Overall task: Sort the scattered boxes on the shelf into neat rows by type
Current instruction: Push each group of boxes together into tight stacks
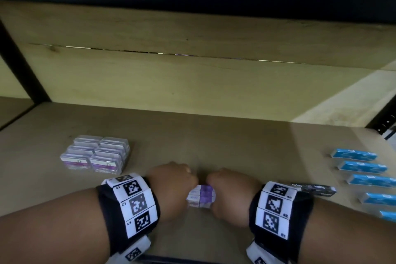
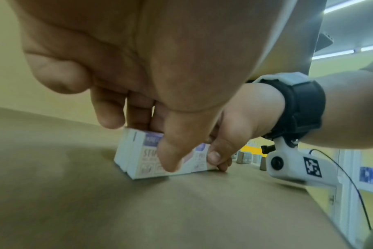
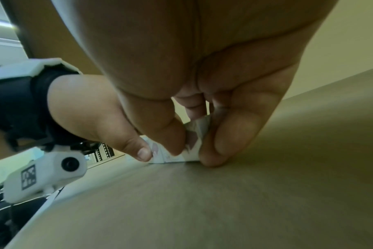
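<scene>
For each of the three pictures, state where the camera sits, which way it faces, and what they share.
Head: above, facing forward and down at the shelf; both forearms and wristbands show.
Left wrist: under the left hand, facing the white-purple boxes; the right hand shows too.
Right wrist: under the right hand, facing the same boxes.
All three share those boxes, gripped by both hands.

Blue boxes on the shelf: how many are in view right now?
5, in a column at the right. More may lie past the frame edge.
</scene>
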